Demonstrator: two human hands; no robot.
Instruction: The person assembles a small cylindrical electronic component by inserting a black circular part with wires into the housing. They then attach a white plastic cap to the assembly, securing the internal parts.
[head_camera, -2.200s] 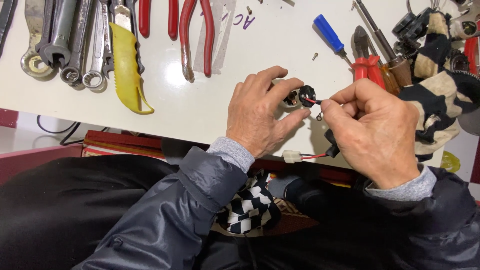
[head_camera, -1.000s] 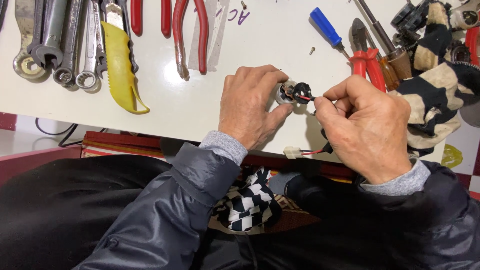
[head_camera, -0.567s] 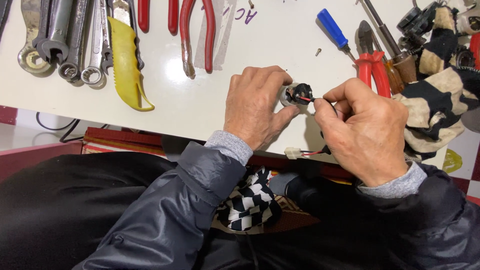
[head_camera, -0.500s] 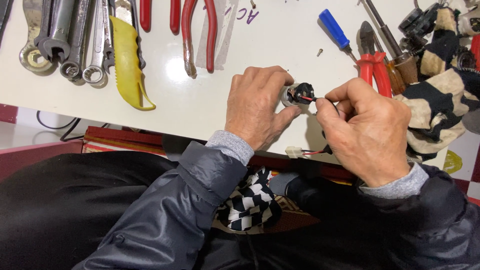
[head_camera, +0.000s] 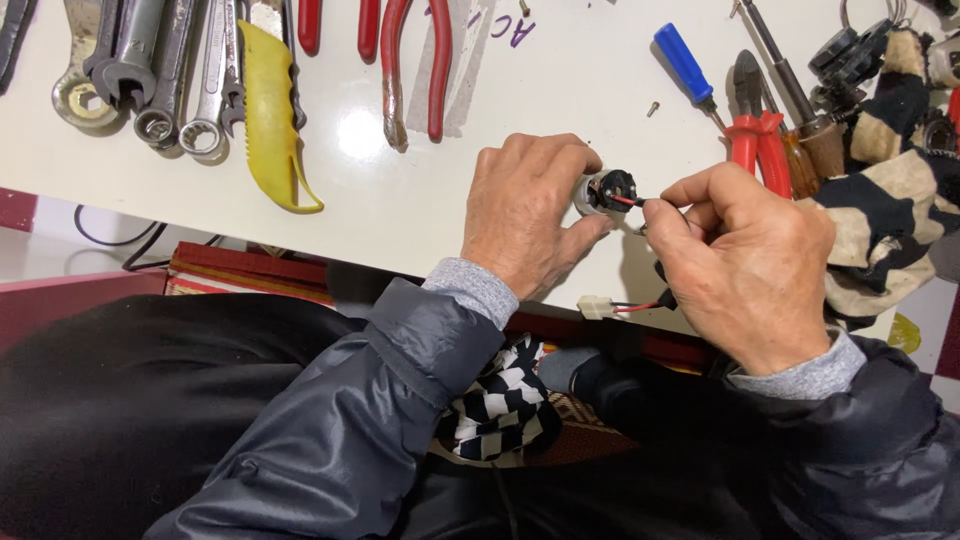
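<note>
A white plug (head_camera: 594, 306) is dangling on red and black leads at six o'clock, below both hands. The left hand (head_camera: 528, 215) is gripping a small round motor (head_camera: 603, 190) over the worktop (head_camera: 400, 190), while the right hand (head_camera: 745, 262), at the motor's three o'clock, is pinching its red wire (head_camera: 630, 200). Red pliers (head_camera: 412, 60) are lying at eleven o'clock.

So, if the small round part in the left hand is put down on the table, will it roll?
Probably: the small round part looks cylindrical, and the white table looks smooth. Its thin wires, pinched by the right hand, seem floppy and might slow it a little.
</note>
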